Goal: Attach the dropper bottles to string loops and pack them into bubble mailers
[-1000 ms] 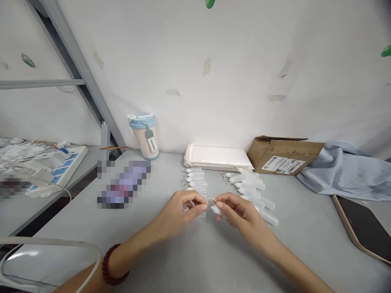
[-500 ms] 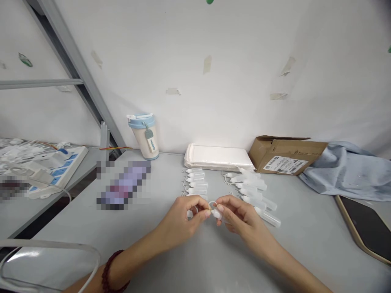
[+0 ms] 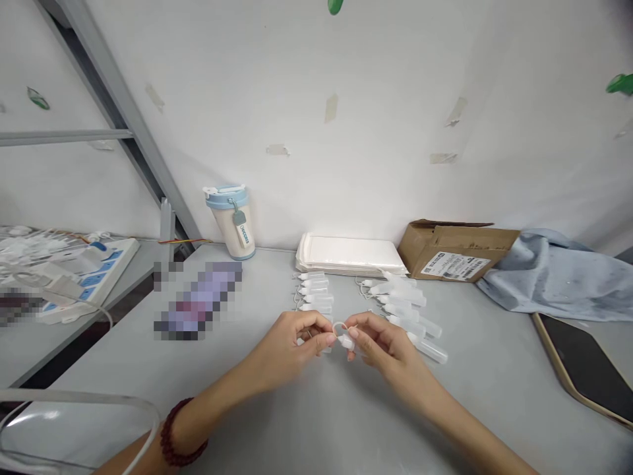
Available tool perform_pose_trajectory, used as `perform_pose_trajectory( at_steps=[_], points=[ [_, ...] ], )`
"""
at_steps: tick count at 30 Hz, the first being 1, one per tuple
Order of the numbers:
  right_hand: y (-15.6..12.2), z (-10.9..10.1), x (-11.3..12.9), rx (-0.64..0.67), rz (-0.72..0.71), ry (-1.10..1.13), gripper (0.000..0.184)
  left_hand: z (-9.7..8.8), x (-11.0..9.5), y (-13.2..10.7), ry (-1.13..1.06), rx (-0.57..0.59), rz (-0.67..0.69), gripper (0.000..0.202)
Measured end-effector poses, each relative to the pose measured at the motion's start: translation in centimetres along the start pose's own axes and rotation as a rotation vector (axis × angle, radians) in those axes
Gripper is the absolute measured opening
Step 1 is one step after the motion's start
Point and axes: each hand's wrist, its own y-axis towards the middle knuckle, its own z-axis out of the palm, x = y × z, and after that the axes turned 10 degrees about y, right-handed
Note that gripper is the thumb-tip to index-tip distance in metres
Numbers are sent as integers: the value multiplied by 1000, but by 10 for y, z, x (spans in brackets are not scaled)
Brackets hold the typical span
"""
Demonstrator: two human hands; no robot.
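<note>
The left hand (image 3: 291, 344) and right hand (image 3: 383, 343) each had a narrow fingertip grip closed on a small white vial (image 3: 347, 342), pinched between them just above the worktop (image 3: 316, 422). Rows of similar vials (image 3: 316, 293) lay just behind it

Grey desk (image 3: 277, 429): cup (image 3: 231, 221), white stack (image 3: 349, 254), cardboard box (image 3: 455, 254) along its far edge; vial rows (image 3: 403, 300) mid-desk; tablet (image 3: 583, 363) at right edge
</note>
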Motion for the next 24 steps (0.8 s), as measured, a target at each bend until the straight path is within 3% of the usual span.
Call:
perform_pose_trajectory(
  at_steps=[5, 8, 10, 14, 19, 24],
  points=[
    [0, 1, -3, 44, -15, -94, 31, 6, 4, 1, -5, 23, -36, 14],
    [0, -3, -5, 24, -116, -249, 31, 0, 2, 1, 22, 15, -15, 15],
    [2, -11, -6, -63, -241, -425, 31, -8, 2, 4, 60, -70, -11, 16],
    [10, -37, -8, -272, -456, -798, 31, -27, 20, 18, 174, -375, -17, 19],
    [17, -64, -8, -321, -445, -1103, 24, -35, 51, 36, 184, -518, -51, 22],
    [16, -65, -5, -275, -278, -1174, 17, -29, 61, 41, 143, -508, -68, 24]
  ],
)
